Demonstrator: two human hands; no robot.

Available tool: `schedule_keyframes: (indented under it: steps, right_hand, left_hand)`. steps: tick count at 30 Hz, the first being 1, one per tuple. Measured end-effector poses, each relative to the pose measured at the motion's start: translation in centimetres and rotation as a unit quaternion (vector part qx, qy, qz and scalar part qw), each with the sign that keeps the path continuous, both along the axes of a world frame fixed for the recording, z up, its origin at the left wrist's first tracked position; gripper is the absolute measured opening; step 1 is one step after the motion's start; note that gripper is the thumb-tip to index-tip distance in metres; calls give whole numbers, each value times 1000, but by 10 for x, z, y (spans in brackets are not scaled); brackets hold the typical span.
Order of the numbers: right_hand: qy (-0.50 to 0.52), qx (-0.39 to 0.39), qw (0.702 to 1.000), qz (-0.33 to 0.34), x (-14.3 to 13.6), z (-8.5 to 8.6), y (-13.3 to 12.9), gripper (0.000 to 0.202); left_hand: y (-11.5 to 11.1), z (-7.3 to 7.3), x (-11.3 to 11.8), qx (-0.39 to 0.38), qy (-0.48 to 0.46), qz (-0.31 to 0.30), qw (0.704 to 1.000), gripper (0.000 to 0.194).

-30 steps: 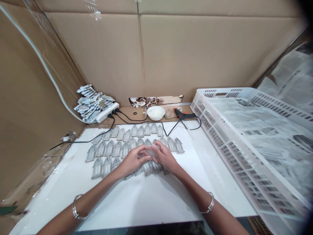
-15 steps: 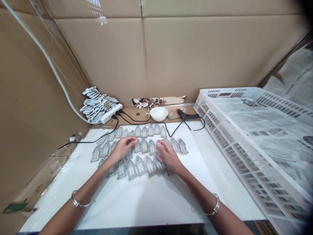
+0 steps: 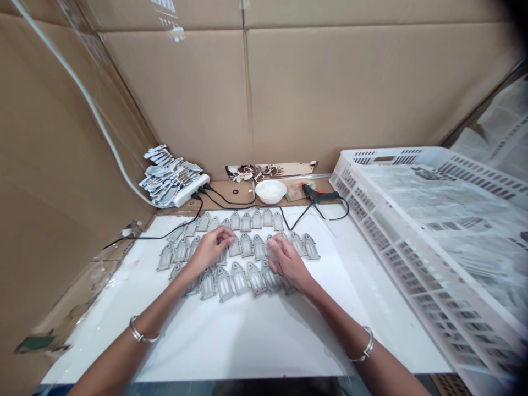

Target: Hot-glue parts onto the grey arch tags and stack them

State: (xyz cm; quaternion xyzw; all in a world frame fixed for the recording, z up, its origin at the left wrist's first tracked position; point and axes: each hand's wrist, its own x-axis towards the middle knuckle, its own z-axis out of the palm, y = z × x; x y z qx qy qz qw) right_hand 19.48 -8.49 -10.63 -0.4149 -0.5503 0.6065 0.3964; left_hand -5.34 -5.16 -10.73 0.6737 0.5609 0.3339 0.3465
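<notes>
Several grey arch-shaped pieces [image 3: 240, 279] with pointed tops lie in three rough rows on the white tabletop [image 3: 206, 341]. Over the middle row, my left hand [image 3: 213, 247] is curled with thumb and fingertips pinched together beside one arched piece [image 3: 246, 245]. My right hand [image 3: 285, 259] hovers a little to the right with its fingers folded in, covering parts of the middle and front rows. Anything pinched in either hand is too small or too hidden to make out. A gap with a few arched pieces in it separates the two hands.
Behind the rows stand a white bowl [image 3: 270, 192] and a black glue gun [image 3: 319, 193] with its cord. A power strip [image 3: 192, 191] sits by a heap of flat pieces [image 3: 167, 175] at left. A white plastic crate [image 3: 371, 231] lined with newspaper fills the right side.
The whole view has shifted slightly, moving the scene a little to the right. Both hands keep nearly the same place and pose over the arched pieces.
</notes>
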Motion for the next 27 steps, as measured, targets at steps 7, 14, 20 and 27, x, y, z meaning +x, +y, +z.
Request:
schedule_keyframes:
  steps: [7, 14, 20, 27]
  right_hand:
    - [6, -2, 1000, -7, 1, 2, 1, 39]
    - [-2, 2, 1000, -9, 3, 3, 1, 39]
    - [-4, -1, 1000, 1, 1, -1, 1, 41]
    - [-10, -5, 998, 59, -7, -3, -12, 43]
  left_hand:
    - [1, -5, -3, -1, 22, -7, 1000, 21]
    - [0, -7, -6, 53, 146, 11, 988, 18]
    - [-10, 3, 11, 46, 66, 30, 996, 30]
    - [-45, 7, 57, -104, -135, -97, 981, 34]
